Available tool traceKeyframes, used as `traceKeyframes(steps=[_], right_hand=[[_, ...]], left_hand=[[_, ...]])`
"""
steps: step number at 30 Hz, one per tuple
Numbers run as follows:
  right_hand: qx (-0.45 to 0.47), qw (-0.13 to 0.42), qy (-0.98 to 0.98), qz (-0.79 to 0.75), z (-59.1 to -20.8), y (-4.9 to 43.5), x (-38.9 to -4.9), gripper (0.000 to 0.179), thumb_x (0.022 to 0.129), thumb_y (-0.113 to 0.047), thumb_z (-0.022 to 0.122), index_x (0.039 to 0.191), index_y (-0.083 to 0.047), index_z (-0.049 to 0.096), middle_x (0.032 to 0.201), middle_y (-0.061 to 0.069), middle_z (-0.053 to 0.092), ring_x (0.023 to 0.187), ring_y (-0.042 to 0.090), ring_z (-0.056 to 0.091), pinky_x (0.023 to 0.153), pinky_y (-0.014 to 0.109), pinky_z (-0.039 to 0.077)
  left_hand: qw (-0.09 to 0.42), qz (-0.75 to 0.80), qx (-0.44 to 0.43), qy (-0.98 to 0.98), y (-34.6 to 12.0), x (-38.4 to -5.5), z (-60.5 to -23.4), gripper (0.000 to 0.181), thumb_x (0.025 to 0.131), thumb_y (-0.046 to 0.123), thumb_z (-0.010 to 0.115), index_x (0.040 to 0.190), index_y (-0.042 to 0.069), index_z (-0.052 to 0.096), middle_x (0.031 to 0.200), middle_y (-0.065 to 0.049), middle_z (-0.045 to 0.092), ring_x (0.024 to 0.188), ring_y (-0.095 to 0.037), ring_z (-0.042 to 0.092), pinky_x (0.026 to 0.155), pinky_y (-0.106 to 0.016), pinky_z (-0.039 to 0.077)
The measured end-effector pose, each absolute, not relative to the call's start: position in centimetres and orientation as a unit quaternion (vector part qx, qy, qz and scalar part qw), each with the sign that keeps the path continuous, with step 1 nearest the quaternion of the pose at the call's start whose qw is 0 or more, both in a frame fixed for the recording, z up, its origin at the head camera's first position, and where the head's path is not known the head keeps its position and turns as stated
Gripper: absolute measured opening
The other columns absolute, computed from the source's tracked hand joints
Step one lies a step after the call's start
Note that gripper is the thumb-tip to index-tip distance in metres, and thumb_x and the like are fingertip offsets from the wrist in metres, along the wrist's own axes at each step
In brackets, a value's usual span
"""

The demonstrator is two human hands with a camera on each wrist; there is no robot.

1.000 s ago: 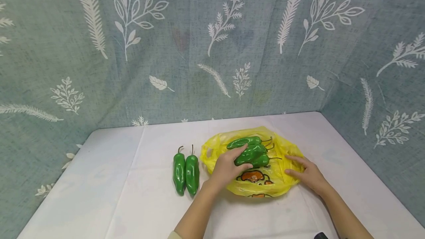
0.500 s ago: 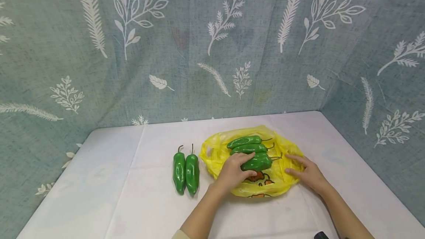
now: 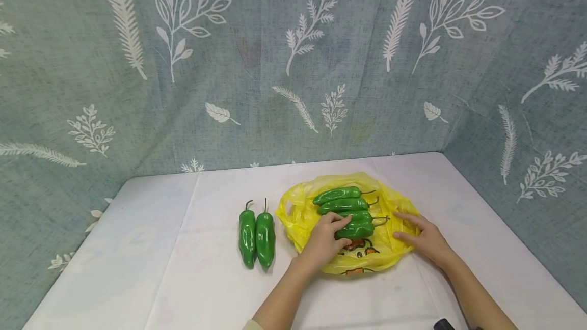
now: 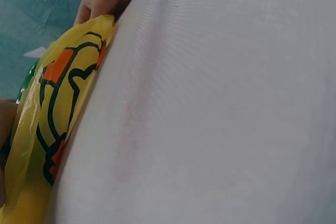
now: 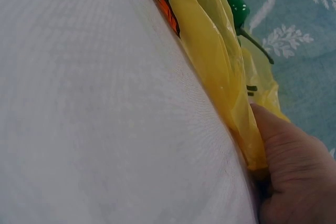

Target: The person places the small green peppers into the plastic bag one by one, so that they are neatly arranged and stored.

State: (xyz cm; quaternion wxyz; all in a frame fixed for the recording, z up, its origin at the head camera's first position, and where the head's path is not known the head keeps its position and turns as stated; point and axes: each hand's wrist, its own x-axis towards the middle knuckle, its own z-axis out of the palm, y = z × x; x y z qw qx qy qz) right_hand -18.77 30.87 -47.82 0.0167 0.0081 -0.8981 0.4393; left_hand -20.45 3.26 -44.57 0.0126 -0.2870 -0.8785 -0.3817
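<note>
My left hand point(image 3: 322, 241) grips the front green chili pepper point(image 3: 359, 229), fingers over its far side and thumb at its near side. That pepper lies with several others in the mouth of a yellow plastic bag point(image 3: 387, 256), their stems pointing right. The hand covers the front pepper's left end. At the bag's right rim is my right hand point(image 3: 426, 241), its spread fingers and thumb reaching over onto the inner side. In the right wrist view its thumb point(image 5: 283, 140) lies against the yellow film, near a pepper point(image 5: 239, 6) above the rim.
Two more green chili peppers, one point(image 3: 247, 238) on the left and one point(image 3: 265, 241) beside it, lie on the white tablecloth point(image 3: 206, 289) left of the bag. A leaf-patterned grey-green cloth point(image 3: 257, 131) hangs behind. A small dark object point(image 3: 443, 325) shows at the front edge.
My left hand has moved slightly right and nearer with the front pepper, and another pepper now shows behind it. The right hand stays at the bag's rim.
</note>
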Motion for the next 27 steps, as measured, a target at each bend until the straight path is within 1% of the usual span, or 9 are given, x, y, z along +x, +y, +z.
traceKeyframes(steps=[6, 11, 14, 18, 21, 27], right_hand=[[0.013, 0.019, -0.897, 0.441, -47.90, 30.85, -18.80, 0.064, 0.083, -0.036, 0.071, 0.136, -0.006, 0.051, 0.145, 0.023, 0.037, 0.137, 0.046, 0.023, 0.110, 0.063, 0.016], [0.013, 0.016, -0.898, 0.440, -47.86, 30.82, -18.78, 0.064, 0.084, -0.037, 0.071, 0.136, -0.006, 0.050, 0.145, 0.023, 0.038, 0.137, 0.046, 0.023, 0.110, 0.063, 0.017], [0.014, 0.016, -0.897, 0.441, -47.85, 30.83, -18.75, 0.064, 0.084, -0.037, 0.071, 0.136, -0.006, 0.050, 0.145, 0.024, 0.037, 0.137, 0.046, 0.023, 0.109, 0.063, 0.016], [0.016, 0.017, -0.898, 0.439, -47.88, 30.86, -18.78, 0.064, 0.084, -0.037, 0.070, 0.136, -0.006, 0.050, 0.145, 0.023, 0.038, 0.137, 0.046, 0.023, 0.109, 0.063, 0.017], [0.015, 0.015, -0.898, 0.439, -47.93, 30.89, -18.81, 0.065, 0.084, -0.038, 0.070, 0.136, -0.005, 0.050, 0.145, 0.023, 0.038, 0.137, 0.045, 0.022, 0.110, 0.063, 0.016], [0.019, 0.018, -0.899, 0.438, -48.01, 30.96, -18.81, 0.064, 0.084, -0.037, 0.070, 0.136, -0.005, 0.050, 0.145, 0.023, 0.037, 0.137, 0.046, 0.022, 0.109, 0.063, 0.016]], left_hand=[[0.019, -0.369, -0.294, -0.881, 3.21, -20.28, -44.84, 0.056, 0.082, 0.014, 0.073, 0.134, 0.008, 0.052, 0.115, -0.002, 0.052, 0.110, -0.018, 0.050, 0.095, -0.029, 0.046], [-0.008, -0.361, -0.287, -0.887, 3.24, -20.14, -45.08, 0.056, 0.084, 0.015, 0.071, 0.136, 0.008, 0.051, 0.116, -0.003, 0.052, 0.110, -0.019, 0.050, 0.093, -0.030, 0.047], [-0.015, -0.366, -0.282, -0.887, 3.32, -20.15, -45.18, 0.056, 0.084, 0.015, 0.072, 0.136, 0.008, 0.051, 0.116, -0.003, 0.052, 0.111, -0.020, 0.050, 0.094, -0.032, 0.047], [-0.004, -0.388, -0.275, -0.880, 3.38, -20.27, -45.25, 0.058, 0.080, 0.011, 0.075, 0.134, 0.007, 0.054, 0.116, -0.002, 0.055, 0.112, -0.019, 0.052, 0.098, -0.033, 0.046], [0.011, -0.402, -0.275, -0.874, 3.33, -20.36, -45.28, 0.059, 0.078, 0.010, 0.077, 0.132, 0.006, 0.055, 0.115, -0.002, 0.056, 0.111, -0.020, 0.053, 0.098, -0.033, 0.046], [0.021, -0.417, -0.275, -0.866, 3.12, -20.51, -45.15, 0.060, 0.077, 0.011, 0.078, 0.133, 0.008, 0.055, 0.122, -0.004, 0.057, 0.116, -0.022, 0.053, 0.099, -0.034, 0.045]])
